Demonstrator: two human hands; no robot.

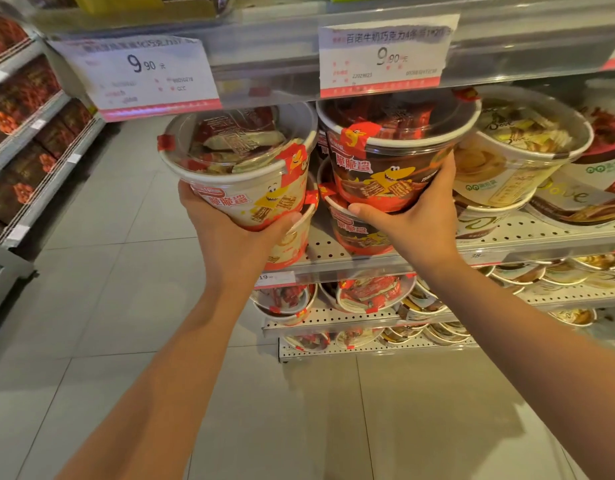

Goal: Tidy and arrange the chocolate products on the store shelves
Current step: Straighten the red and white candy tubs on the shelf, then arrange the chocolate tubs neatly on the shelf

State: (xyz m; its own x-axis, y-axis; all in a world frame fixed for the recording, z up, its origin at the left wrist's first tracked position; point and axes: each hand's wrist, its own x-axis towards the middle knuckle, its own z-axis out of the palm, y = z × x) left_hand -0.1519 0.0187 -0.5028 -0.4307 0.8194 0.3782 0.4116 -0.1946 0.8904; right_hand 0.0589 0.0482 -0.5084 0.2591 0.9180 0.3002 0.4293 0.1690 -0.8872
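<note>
My left hand grips a white wafer-chocolate tub from below, tilted and held out in front of the shelf's left end. My right hand grips a dark brown tub with a clear lid, thumb under its base, fingers round its right side. That brown tub sits on top of another brown tub on the perforated shelf. Behind my left hand, a second white tub stands on the same shelf.
Cream Dove tubs crowd the shelf to the right. The shelf above carries two price tags close over the lids. Lower shelves hold several more tubs. A side rack of dark packets stands left, across the tiled floor.
</note>
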